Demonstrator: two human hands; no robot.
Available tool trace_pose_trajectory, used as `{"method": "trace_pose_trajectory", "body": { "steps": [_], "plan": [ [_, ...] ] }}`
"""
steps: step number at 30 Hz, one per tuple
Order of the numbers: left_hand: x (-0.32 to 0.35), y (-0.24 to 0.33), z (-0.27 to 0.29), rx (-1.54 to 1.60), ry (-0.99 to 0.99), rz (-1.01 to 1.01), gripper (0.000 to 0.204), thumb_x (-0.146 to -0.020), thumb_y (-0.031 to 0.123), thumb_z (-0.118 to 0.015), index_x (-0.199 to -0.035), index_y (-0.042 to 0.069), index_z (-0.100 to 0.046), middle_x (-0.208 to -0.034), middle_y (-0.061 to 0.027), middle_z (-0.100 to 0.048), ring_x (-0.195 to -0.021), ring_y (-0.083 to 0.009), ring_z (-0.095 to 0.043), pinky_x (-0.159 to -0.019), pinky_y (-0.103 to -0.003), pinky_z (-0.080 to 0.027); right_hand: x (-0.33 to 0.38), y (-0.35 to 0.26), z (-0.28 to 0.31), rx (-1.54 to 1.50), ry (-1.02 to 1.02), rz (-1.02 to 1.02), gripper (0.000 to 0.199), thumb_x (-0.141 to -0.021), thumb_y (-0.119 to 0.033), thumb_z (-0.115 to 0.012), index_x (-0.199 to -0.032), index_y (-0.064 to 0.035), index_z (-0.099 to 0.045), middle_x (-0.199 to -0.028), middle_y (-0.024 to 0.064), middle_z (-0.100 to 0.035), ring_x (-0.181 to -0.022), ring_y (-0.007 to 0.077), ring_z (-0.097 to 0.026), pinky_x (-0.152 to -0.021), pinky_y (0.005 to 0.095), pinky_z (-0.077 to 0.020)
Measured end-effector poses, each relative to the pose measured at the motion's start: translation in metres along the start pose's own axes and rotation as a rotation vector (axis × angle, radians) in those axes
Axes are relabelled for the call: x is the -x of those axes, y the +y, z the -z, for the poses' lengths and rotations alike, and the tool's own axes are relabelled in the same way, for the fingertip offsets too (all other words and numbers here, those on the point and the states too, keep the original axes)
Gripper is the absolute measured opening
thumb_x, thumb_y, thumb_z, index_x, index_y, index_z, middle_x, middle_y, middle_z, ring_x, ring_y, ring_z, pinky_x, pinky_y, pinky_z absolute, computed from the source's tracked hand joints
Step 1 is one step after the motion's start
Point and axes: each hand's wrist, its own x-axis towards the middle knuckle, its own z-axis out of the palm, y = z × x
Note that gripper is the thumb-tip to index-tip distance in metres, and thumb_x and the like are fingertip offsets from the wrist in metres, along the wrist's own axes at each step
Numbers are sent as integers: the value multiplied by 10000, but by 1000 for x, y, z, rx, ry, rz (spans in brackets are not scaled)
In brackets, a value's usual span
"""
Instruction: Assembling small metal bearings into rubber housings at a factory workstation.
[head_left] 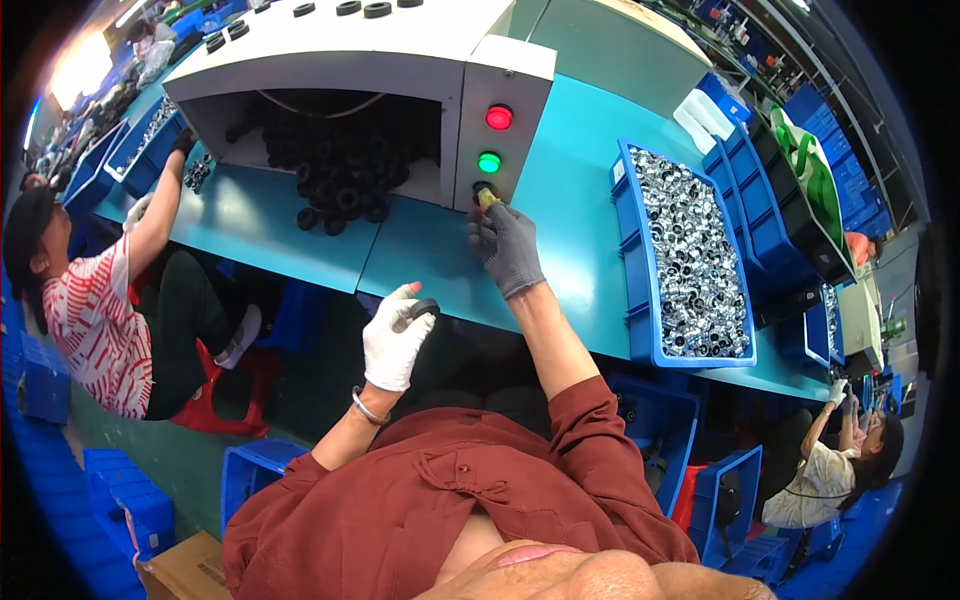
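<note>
Head view shows us the left hand (390, 345) in a white glove, near the middle of the frame, pinching a black ring (427, 306); the right hand (507, 245), in a grey glove, is above it, just below the green light (489, 162), and we cannot tell if it grips anything. We guess the ring is light, a bit soft and hard to break, best held by its outside edge; we can read no words on it.

Bright over the turquoise tabletop (575, 205), blown out at upper left, near-black inside the machine housing (330, 70), warped toward the rim.
</note>
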Motion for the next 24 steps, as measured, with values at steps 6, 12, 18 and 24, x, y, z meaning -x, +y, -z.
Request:
{"method": "trace_pose_trajectory", "body": {
  "steps": [6,12,18,24],
  "plan": [
    [2,-1,-1,50,16,10,264,-853,-75,-704,-1116,-66,-682,-1390,-147,-561,-1059,-157,-633,-891,-264,-527,-2,1,2,24,-10,12,193,-991,-159,-591,-1049,22,-620,-821,99,-628,-638,165,-606,-527,267,-485],
    [7,6,-3,24,9,-31,312,-858,-82,-697,-1168,-61,-668,-1312,-132,-610,-1008,-137,-645,-861,-247,-529,4,-1,-1,7,-3,1,187,-988,-160,-600,-1044,18,-616,-825,94,-625,-635,165,-594,-528,273,-464],
    [3,16,-14,207,-31,147,303,-941,-13,-647,-1241,-53,-645,-1057,-92,-699,-897,-144,-681,-765,-257,-580,9,0,6,9,-62,-56,216,-1024,-199,-544,-1107,-1,-570,-839,90,-601,-667,172,-589,-578,295,-488],
    [-10,31,-34,353,-105,327,274,-981,73,-626,-1209,-79,-639,-1185,-143,-678,-917,-178,-681,-799,-252,-554,59,-19,24,184,-92,-18,345,-1071,-267,-494,-1119,59,-596,-901,88,-623,-739,156,-593,-682,287,-509]
  ]
}}
